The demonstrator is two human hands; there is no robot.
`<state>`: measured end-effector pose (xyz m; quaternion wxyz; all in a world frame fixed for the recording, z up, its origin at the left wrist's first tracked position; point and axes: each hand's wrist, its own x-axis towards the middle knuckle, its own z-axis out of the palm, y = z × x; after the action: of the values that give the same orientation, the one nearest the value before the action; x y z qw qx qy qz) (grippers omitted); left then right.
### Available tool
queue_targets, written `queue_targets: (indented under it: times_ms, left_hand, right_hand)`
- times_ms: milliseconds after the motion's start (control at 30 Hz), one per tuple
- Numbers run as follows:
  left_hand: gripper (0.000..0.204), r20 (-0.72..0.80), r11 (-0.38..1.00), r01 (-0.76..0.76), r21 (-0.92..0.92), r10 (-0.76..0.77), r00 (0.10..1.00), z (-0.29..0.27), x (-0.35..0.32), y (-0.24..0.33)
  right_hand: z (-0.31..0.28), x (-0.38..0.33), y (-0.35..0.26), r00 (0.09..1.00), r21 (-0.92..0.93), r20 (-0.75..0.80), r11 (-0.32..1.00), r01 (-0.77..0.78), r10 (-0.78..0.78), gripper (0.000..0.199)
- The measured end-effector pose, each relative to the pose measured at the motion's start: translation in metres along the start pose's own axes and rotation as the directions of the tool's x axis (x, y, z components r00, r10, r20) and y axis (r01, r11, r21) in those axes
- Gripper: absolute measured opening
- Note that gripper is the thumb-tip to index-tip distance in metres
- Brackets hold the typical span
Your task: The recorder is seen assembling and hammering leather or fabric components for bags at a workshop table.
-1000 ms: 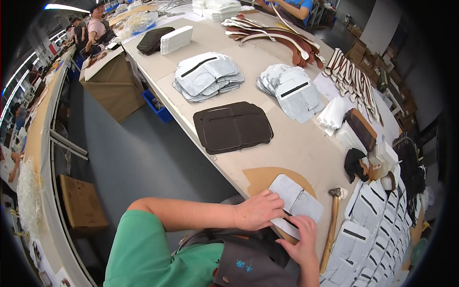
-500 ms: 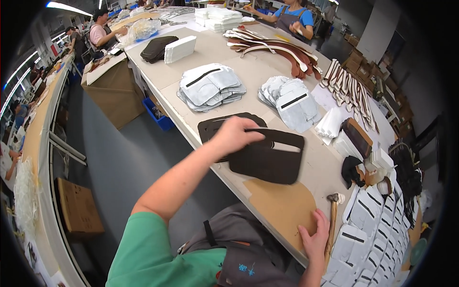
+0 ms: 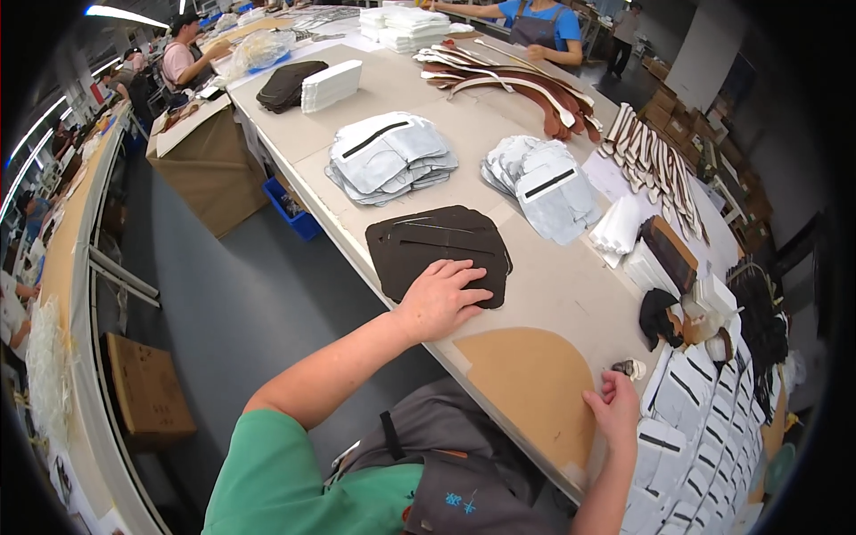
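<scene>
My left hand (image 3: 445,300) lies with fingers spread on a small stack of dark brown flat panels (image 3: 428,234). The top panel has a thin slit across it and a pale line near its far edge. My right hand (image 3: 613,408) is at the right edge of a tan board (image 3: 533,383) with a rounded side. Its fingers are loosely bent, the thumb apart from them. Just beyond its fingertips shows a hammer's head (image 3: 629,367); the hand and wrist cover the handle, and no grip on it shows.
Two piles of pale grey panels with black strips, a left pile (image 3: 392,159) and a right pile (image 3: 542,185), lie farther back. Brown and white straps (image 3: 508,82) are behind them. More grey panels (image 3: 691,437) cover the right side. A person (image 3: 542,31) works across the table.
The dark panel my left hand was carrying is now down on the stack, and that hand has flattened on it. My right hand has shifted up and right, over the hammer's handle.
</scene>
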<state>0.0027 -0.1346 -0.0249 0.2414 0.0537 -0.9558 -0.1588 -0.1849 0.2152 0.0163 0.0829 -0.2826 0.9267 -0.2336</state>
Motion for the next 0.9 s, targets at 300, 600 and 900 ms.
queue_targets:
  times_ms: [300,600,900]
  left_hand:
    - [0.043,0.215,0.898,-0.296,-0.324,0.375,0.902,0.004,-0.015,0.092]
    - [0.059,0.361,0.93,-0.302,-0.209,0.36,0.86,0.018,-0.025,0.129]
    - [0.052,0.368,0.94,-0.268,-0.211,0.331,0.869,0.025,-0.018,0.148]
  right_hand:
    - [0.012,0.014,-0.006,1.0,0.099,-0.01,0.995,-0.027,0.028,0.024]
    - [-0.02,-0.035,0.018,0.942,0.028,-0.191,0.961,-0.276,0.276,0.031]
    - [-0.014,-0.042,0.054,0.931,0.182,-0.264,0.961,-0.207,0.251,0.028]
